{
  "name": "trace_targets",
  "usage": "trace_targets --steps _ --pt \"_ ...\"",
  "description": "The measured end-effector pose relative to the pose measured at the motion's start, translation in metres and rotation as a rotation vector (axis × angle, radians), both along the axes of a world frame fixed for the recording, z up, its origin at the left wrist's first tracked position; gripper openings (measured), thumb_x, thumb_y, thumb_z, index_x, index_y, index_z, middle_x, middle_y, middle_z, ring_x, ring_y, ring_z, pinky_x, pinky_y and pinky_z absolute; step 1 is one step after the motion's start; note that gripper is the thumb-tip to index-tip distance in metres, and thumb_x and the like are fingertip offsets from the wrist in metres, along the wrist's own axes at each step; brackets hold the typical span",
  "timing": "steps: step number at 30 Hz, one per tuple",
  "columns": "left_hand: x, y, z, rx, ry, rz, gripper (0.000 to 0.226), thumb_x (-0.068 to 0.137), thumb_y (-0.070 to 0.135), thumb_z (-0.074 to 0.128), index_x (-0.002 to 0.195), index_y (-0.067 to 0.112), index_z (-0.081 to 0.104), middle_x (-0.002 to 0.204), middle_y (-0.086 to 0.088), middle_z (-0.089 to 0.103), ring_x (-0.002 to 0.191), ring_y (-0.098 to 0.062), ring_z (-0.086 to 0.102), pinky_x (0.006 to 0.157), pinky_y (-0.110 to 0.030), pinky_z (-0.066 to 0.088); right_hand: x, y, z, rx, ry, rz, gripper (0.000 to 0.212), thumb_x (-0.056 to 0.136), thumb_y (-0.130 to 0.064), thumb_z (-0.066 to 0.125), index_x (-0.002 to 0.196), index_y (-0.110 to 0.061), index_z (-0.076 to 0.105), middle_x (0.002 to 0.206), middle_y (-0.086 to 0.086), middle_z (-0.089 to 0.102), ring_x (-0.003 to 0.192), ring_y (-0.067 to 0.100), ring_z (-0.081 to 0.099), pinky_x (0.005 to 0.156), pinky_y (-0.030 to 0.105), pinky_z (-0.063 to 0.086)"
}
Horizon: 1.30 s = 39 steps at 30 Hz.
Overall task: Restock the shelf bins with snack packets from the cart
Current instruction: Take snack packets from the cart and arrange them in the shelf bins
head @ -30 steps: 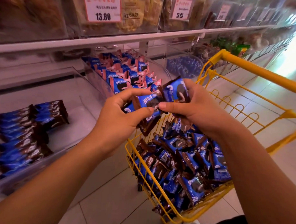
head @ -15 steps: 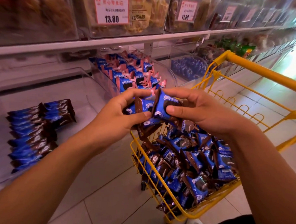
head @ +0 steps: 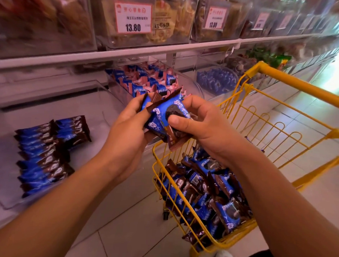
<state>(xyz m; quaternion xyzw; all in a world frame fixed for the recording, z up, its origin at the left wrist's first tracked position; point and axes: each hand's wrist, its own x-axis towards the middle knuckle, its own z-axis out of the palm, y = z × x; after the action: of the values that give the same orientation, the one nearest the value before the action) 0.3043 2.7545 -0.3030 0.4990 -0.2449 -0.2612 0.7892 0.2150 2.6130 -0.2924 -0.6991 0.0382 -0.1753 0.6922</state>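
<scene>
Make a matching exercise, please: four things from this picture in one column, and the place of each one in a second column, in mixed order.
Things:
1. stack of packets
2. loose packets
3. price tag
4. blue packet

Places:
A. between both hands
B. on the front of an upper bin
C. in the yellow cart
D. in the clear bin at the left

Pairs: 1-D, 2-C, 3-B, 4-A
</scene>
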Motion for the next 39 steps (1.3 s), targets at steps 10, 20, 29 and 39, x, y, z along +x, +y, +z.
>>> trace_targets --steps 10,20,29,39 --pt "0.030 0.055 0.020 0.257 -0.250 0.100 0.048 0.097 0.053 0.032 0.106 0.025 0.069 0.105 0.002 0.073 0.102 -0.016 0.067 0.093 -0.037 0.047 0.004 0.037 0.004 0.023 0.058 0.304 0.036 0.068 -0.005 0.079 0.101 -0.016 0.075 0.097 0.005 0.076 0.082 0.015 0.073 0.065 0.027 0.058" --pt "0.110 0.162 -0.002 1.526 -0.920 0.405 0.034 0.091 0.027 0.057 0.116 0.004 0.060 0.120 -0.019 0.057 0.110 -0.037 0.056 0.088 -0.042 0.047 0.184 0.119 0.014 -1.463 0.421 0.344 0.057 0.061 -0.047 0.089 0.103 -0.013 0.071 0.099 0.008 0.073 0.088 0.023 0.066 0.079 0.034 0.055" --pt "0.106 0.155 -0.008 2.000 -1.195 -0.035 0.021 0.098 0.040 0.047 0.105 0.025 0.059 0.089 0.005 0.058 0.078 -0.016 0.050 0.076 -0.036 0.033 0.220 0.124 -0.061 -1.477 0.333 0.379 0.097 0.059 -0.035 0.092 0.140 -0.016 0.044 0.135 0.011 0.046 0.118 0.029 0.051 0.102 0.038 0.045" --pt "0.105 0.144 -0.007 2.076 -1.164 -0.202 0.017 0.097 0.036 0.052 0.107 0.024 0.059 0.093 0.004 0.059 0.086 -0.016 0.055 0.074 -0.036 0.038 0.221 0.131 -0.058 -1.104 0.666 0.361 0.055 0.061 -0.010 0.092 0.109 -0.011 0.065 0.112 0.006 0.068 0.104 0.022 0.065 0.084 0.027 0.052"
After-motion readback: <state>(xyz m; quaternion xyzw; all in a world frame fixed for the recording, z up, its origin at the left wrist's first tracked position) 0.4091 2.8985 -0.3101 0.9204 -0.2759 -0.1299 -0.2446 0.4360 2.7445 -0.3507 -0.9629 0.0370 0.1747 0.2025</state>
